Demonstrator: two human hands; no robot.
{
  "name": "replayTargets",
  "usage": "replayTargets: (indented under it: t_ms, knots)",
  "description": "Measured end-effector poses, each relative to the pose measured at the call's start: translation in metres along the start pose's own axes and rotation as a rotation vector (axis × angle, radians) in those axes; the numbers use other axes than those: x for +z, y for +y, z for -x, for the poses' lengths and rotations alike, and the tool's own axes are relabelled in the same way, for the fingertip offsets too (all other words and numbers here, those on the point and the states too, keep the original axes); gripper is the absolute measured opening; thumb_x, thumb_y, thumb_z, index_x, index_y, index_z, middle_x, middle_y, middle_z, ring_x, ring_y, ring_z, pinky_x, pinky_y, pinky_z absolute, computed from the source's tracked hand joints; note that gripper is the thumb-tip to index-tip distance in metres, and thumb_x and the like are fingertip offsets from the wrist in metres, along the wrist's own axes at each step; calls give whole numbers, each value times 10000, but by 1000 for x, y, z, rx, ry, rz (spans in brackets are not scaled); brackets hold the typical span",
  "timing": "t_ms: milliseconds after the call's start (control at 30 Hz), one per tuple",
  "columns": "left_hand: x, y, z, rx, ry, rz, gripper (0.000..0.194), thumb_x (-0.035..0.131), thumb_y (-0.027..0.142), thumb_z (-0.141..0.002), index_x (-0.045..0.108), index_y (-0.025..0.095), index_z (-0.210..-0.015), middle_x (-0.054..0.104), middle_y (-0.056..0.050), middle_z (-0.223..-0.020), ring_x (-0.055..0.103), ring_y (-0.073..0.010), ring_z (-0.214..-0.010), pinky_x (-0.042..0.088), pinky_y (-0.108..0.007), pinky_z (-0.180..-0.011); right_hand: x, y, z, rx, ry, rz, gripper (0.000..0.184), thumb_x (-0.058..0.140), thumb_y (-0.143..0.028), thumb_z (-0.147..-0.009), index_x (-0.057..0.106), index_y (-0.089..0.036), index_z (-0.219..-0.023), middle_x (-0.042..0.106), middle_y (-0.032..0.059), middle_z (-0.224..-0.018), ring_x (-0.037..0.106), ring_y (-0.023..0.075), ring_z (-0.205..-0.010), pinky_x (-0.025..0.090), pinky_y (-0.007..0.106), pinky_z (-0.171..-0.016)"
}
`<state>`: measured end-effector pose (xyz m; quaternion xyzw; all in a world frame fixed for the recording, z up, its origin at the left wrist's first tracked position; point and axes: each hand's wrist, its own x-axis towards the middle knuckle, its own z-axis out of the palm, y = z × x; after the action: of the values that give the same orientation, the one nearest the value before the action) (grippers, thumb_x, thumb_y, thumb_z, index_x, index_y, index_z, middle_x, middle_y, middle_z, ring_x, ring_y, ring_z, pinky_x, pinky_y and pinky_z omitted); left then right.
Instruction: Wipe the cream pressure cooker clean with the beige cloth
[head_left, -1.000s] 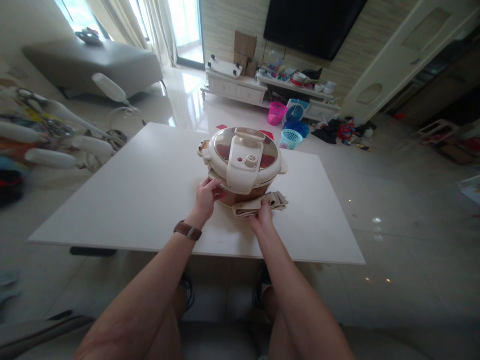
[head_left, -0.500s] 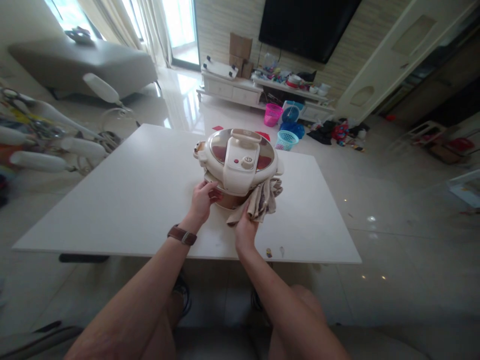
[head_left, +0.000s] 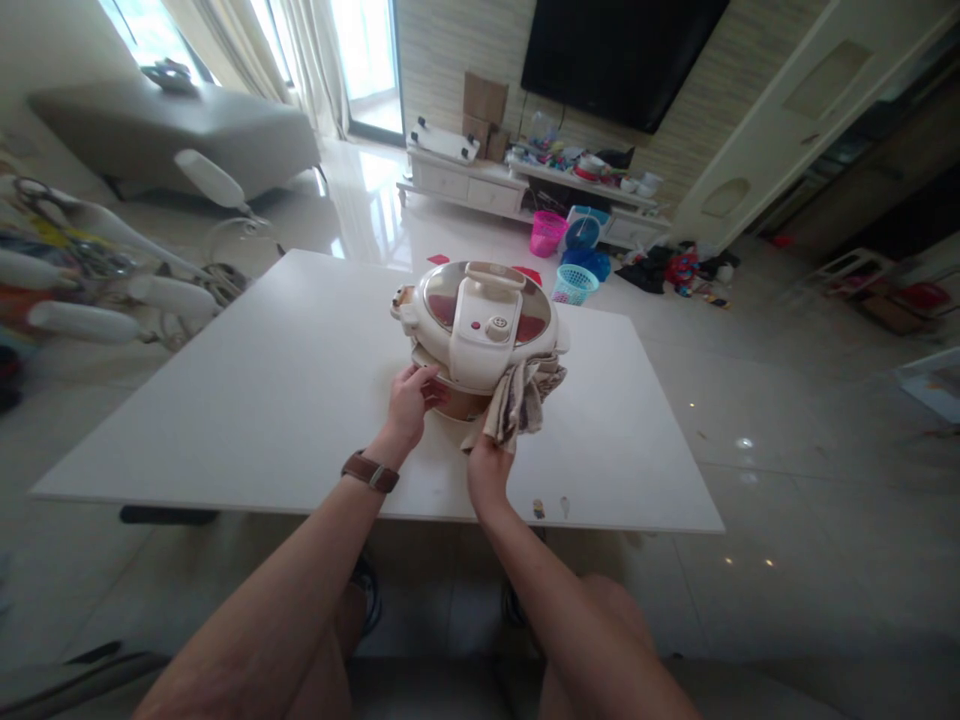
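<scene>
A cream pressure cooker (head_left: 480, 325) with a clear lid stands on the white table (head_left: 285, 400). My left hand (head_left: 409, 400), with a brown watch on the wrist, grips the cooker's lower left side. My right hand (head_left: 489, 468) is closed on a beige cloth (head_left: 517, 400), lifted off the table and pressed against the cooker's front right side below the lid.
A drying rack with white arms (head_left: 105, 290) stands left of the table. Behind are a grey sofa (head_left: 180, 125), a white TV cabinet (head_left: 525, 185), pink and blue baskets (head_left: 574, 283) on the glossy floor, and clutter at the right.
My right hand has picked the cloth up from the table and brought it against the cooker's front right side. The left hand has stayed on the cooker.
</scene>
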<state>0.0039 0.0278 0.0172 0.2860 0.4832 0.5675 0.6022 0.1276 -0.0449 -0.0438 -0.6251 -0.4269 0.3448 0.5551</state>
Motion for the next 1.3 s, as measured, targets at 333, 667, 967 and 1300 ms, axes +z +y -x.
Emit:
replayTargets:
  t_ms: [333, 667, 967, 1300]
  knots:
    - [-3, 1, -1, -1, -30, -29, 274, 734, 385, -656, 585, 195, -786, 642, 16, -630, 583, -121, -479, 454, -227, -466, -15, -21, -22, 41, 268, 9, 577, 527, -420, -936, 574, -208, -1471, 550, 116, -1587, 349, 209, -1596, 233, 470, -1338]
    - [1, 2, 2, -6, -24, -8, 279, 714, 397, -651, 569, 198, -781, 635, 19, -627, 594, -125, -476, 455, -229, -474, -14, -11, -39, 174, 433, -343, 673, 673, -495, -878, 579, -143, -1445, 574, 142, -1569, 522, 228, -1483, 376, 427, -1275]
    - [6, 0, 4, 3, 17, 17, 265, 705, 395, -635, 562, 207, -757, 619, 27, -605, 577, -129, -461, 447, -238, -457, -16, -14, -50, 576, 351, -886, 273, 433, -306, -1001, 659, -207, -1120, 801, 36, -1055, 759, 176, -1028, 608, 417, -1034]
    - [7, -2, 3, 20, 34, 12, 252, 698, 401, -650, 557, 207, -727, 606, 23, -585, 570, -134, -456, 439, -242, -452, -15, -26, -38, 553, 338, -945, 257, 486, -341, -995, 661, -216, -1135, 802, 43, -1070, 758, 192, -1033, 591, 454, -1067]
